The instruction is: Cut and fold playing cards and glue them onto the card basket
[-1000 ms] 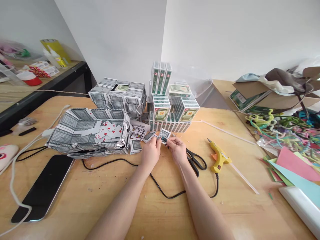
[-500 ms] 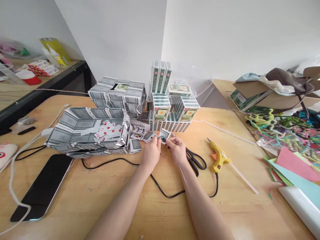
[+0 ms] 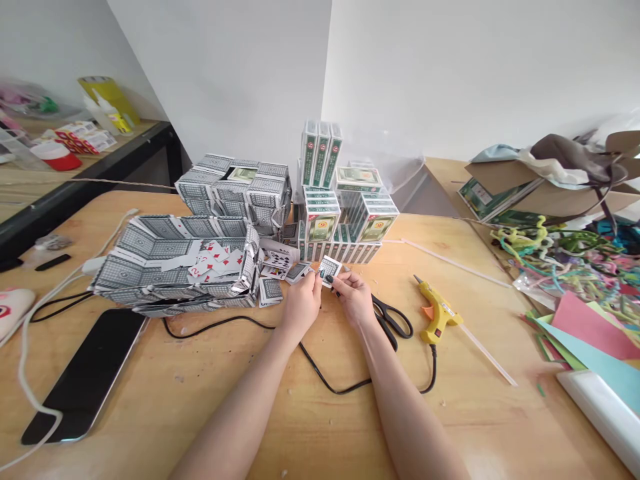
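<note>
Playing card [image 3: 331, 267], pinched; left hand [image 3: 301, 300], right hand [image 3: 356, 299] at either side

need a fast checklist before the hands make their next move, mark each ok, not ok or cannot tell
1. Playing card gripped: ok, pinched between fingertips of the left hand and right hand.
2. Scissors well away from hands: not ok, the black handles lie right beside the right wrist.
3. Glue gun apart from hands: ok, lying on the table to their right.
4. Glue gun cool: cannot tell, no heat sign visible.
5. Black cable clear of the arms: not ok, it passes beneath both forearms.
</note>
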{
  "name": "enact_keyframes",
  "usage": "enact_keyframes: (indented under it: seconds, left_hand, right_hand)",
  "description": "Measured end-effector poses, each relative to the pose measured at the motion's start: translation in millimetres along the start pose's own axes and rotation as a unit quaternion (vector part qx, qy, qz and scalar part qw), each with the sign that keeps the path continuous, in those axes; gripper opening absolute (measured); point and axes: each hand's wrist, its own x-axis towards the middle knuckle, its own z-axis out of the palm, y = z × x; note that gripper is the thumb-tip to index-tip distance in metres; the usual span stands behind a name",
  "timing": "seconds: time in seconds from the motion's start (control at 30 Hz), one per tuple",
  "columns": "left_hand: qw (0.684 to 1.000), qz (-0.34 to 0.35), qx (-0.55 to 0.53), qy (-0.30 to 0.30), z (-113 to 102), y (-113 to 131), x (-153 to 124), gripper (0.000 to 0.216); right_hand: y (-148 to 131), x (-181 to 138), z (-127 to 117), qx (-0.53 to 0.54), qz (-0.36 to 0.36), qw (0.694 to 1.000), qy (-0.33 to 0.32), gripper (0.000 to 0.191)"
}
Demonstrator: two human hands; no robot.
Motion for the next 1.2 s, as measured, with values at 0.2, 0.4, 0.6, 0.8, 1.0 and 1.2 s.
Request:
enact_keyframes:
  seconds: [0.2,0.4,0.6,0.8,1.0,1.2]
  left_hand:
    - [0.998,-0.017,-0.057,-0.012,-2.4,3.1,0.4,0.029]
    - [0.992,-0.034,-0.113,-0.038,-3.0,1.3,0.1,0.034]
    - [0.979,-0.046,-0.188,-0.060,-2.4,3.3,0.0,0.035]
    - [0.959,-0.083,-0.257,-0.087,-3.6,6.7,-0.5,0.035]
    - [0.956,-0.097,-0.265,-0.084,-3.4,5.6,-1.6,0.035]
    - [0.960,-0.089,-0.256,-0.074,-2.8,7.2,-1.3,0.037]
  right_hand:
    - [-3.6,0.1,0.4,0.021,0.014,1.000,-0.012,0.024]
    - [-7.6,-0.4,1.1,0.023,0.028,0.999,-0.023,0.027]
    - [-5.0,1.6,-0.8,0.030,0.028,0.998,-0.045,0.026]
    - [-0.3,2.5,-2.9,0.002,0.024,0.997,-0.072,0.030]
    - [-1.0,1.2,-2.1,-0.059,-0.009,0.995,-0.078,0.035]
    - [-3.7,-2.1,1.4,-0.111,-0.048,0.990,-0.077,0.039]
